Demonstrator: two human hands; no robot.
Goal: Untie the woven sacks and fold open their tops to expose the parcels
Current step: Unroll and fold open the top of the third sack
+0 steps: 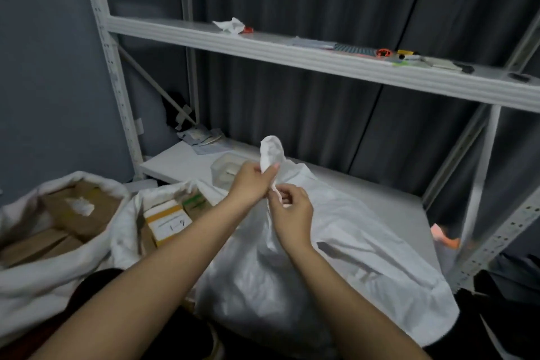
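Observation:
A white woven sack (336,248) stands in front of me, its top gathered into a twisted neck (271,152) that sticks up. My left hand (251,184) grips the neck just below its tip. My right hand (292,213) pinches the tie or a fold of the sack right beneath the left hand. To the left, two other sacks stand open: one (128,228) shows a white and orange parcel (166,223), the far-left one (32,280) shows brown cardboard parcels (70,213).
A white metal shelf rack surrounds the sacks. Its low shelf (365,193) carries a clear plastic box (228,168) and papers (204,140). The upper shelf (292,52) holds crumpled paper and small tools. Dark curtain behind; an orange item (444,235) lies at right.

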